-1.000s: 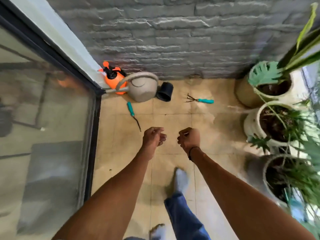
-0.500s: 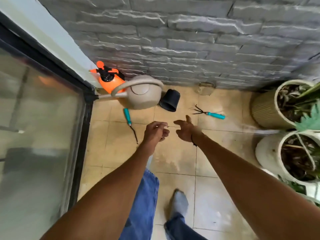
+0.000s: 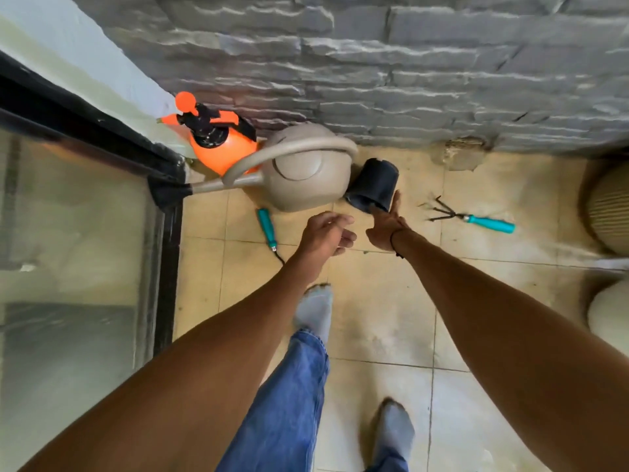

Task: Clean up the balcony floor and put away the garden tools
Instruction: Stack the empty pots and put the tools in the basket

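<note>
One rough grey stone-faced wall (image 3: pixel 442 63) backs a floor of worn, stained beige tiles (image 3: pixel 381 318), where a smooth, rounded tan plastic watering can (image 3: pixel 306 178) stands against a glossy orange pressure sprayer (image 3: pixel 221 148) in the corner. Touching the can's right side lies a tipped black tapered plastic pot (image 3: pixel 374 183), with a three-pronged hand rake (image 3: pixel 473 218) on a teal handle to its right and a teal-handled tool (image 3: pixel 267 228) before the can. The right hand (image 3: pixel 386 226) is spread, thumb raised beside the pot's rim, contact uncertain; the left hand (image 3: pixel 326 235) hangs loosely curled, holding nothing.
</note>
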